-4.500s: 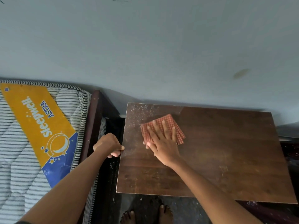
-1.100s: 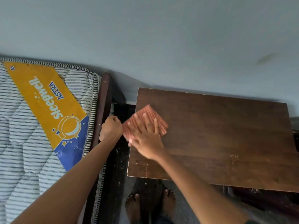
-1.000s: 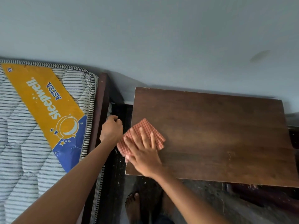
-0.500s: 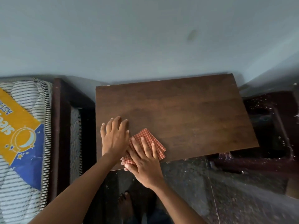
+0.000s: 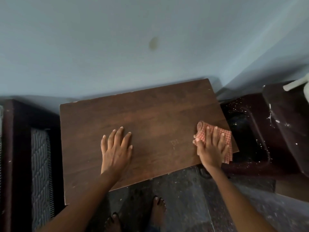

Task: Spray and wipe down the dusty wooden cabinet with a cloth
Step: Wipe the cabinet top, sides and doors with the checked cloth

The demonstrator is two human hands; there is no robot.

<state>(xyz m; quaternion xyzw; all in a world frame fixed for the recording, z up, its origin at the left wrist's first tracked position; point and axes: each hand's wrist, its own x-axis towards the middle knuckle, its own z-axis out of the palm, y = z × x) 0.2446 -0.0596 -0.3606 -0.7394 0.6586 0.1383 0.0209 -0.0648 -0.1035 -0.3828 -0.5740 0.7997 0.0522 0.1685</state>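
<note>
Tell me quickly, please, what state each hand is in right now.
Left hand: open, flat on the cabinet top, holding nothing.
Right hand: open, straight fingers pressing the cloth at the right edge.

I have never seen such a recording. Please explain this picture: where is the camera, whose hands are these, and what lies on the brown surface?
There is no machine: a person works with two bare hands. The one camera sits on the person's head and looks down, so the arms enter from below. The brown surface is the top of a wooden cabinet against a pale wall. The left hand lies flat on it and holds nothing. The right hand presses a red checked cloth onto it with straight fingers, at the right edge. The bare feet at the bottom are the person's own.
</note>
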